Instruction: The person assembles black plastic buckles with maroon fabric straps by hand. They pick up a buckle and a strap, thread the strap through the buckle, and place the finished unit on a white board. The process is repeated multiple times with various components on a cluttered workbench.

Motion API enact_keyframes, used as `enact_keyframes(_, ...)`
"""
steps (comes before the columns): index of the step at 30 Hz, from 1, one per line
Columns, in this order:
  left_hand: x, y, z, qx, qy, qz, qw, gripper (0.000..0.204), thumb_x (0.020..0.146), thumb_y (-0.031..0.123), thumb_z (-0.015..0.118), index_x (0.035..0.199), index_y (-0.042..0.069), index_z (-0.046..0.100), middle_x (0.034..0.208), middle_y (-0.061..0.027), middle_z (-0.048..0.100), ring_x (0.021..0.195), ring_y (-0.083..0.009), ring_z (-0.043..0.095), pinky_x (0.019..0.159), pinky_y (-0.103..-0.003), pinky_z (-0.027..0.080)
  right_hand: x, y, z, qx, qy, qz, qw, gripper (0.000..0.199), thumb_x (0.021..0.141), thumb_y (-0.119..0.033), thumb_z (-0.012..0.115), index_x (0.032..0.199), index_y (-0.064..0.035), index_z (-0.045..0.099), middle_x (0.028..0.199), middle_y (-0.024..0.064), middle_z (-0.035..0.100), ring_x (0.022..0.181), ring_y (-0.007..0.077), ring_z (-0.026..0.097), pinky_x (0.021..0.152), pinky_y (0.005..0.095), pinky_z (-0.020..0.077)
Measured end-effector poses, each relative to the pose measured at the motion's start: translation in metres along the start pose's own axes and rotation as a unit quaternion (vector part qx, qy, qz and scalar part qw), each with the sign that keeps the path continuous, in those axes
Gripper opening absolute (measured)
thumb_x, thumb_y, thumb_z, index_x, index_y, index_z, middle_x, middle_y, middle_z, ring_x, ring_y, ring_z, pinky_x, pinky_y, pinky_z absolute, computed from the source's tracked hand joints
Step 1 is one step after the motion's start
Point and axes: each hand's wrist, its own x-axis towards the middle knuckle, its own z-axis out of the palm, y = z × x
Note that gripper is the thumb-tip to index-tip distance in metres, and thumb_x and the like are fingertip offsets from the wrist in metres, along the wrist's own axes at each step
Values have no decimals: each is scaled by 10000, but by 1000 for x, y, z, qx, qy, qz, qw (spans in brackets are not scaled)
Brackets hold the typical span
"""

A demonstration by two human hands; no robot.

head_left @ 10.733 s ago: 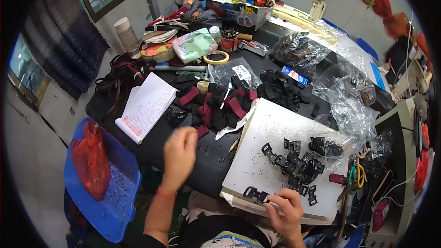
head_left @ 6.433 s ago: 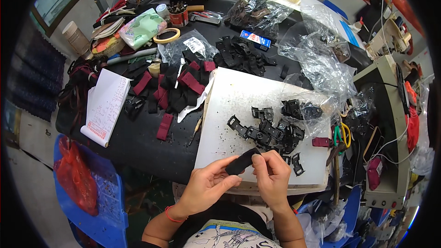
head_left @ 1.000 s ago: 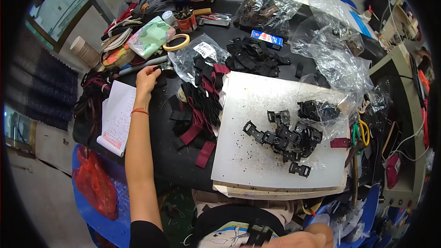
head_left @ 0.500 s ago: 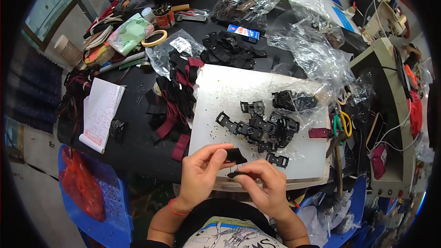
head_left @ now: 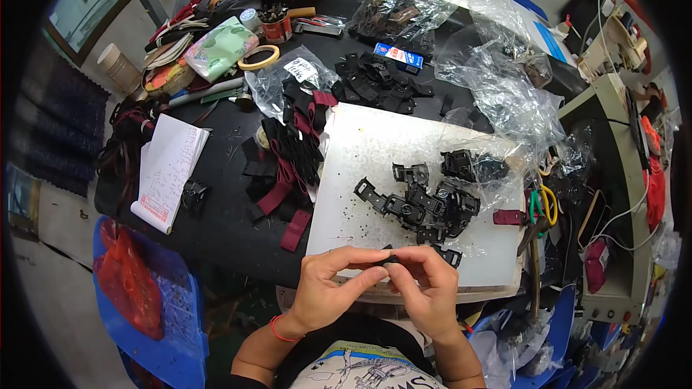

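My left hand (head_left: pixel 335 279) and my right hand (head_left: pixel 425 289) meet above the front edge of a white board (head_left: pixel 353 144). Pinched between both hands' thumbs and fingers is a small black piece (head_left: pixel 389 257), probably fabric; the fingertips cover most of it. Just beyond them, a heap of black plastic buckles (head_left: pixel 407 205) lies on the board, with one buckle (head_left: pixel 450 256) close to my right fingers. Burgundy and black straps (head_left: pixel 285 169) are piled along the board's left side.
An open notepad (head_left: pixel 169 169) lies on the left of the dark table. Farther back are black strap pieces (head_left: pixel 378 83), a blue box (head_left: pixel 398 56) and clear plastic bags (head_left: pixel 497 79). Scissors with a yellow handle (head_left: pixel 549 205) sit to the right. A blue chair (head_left: pixel 176 302) stands front left.
My hands have come together; the black pieces, earlier held apart with thin strands between them, are now pressed together at the fingertips. The whole view has shifted slightly.
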Motion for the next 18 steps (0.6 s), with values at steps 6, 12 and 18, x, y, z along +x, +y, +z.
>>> enact_keyframes(6, -3, 2, 20, -352, 96, -5, 931, 274, 875, -51, 574, 1146, -22, 540, 1091, -114, 585, 985, -172, 604, 852, -282, 517, -6, -7, -4, 195, 78, 50, 976, 393, 806, 42, 655, 1120, -13, 424, 946, 65, 529, 748, 84, 547, 679, 212, 474)
enact_keyframes(12, -5, -7, 7, -152, -77, -10, 985, 342, 857, -40, 596, 1190, -39, 516, 1175, -142, 547, 1112, -199, 546, 937, -301, 448, -7, -10, -11, 256, 65, 27, 964, 296, 828, 29, 643, 1073, -3, 481, 961, 63, 541, 812, 94, 559, 683, 215, 471)
enact_keyframes(18, -4, 3, 3, -113, -67, -44, 990, 417, 839, 59, 657, 1231, -17, 539, 1186, -165, 592, 1077, -207, 585, 916, -303, 462, -3, -9, -6, 51, 59, -62, 995, 195, 777, 31, 686, 946, -2, 594, 871, 99, 579, 678, 120, 549, 599, 229, 456)
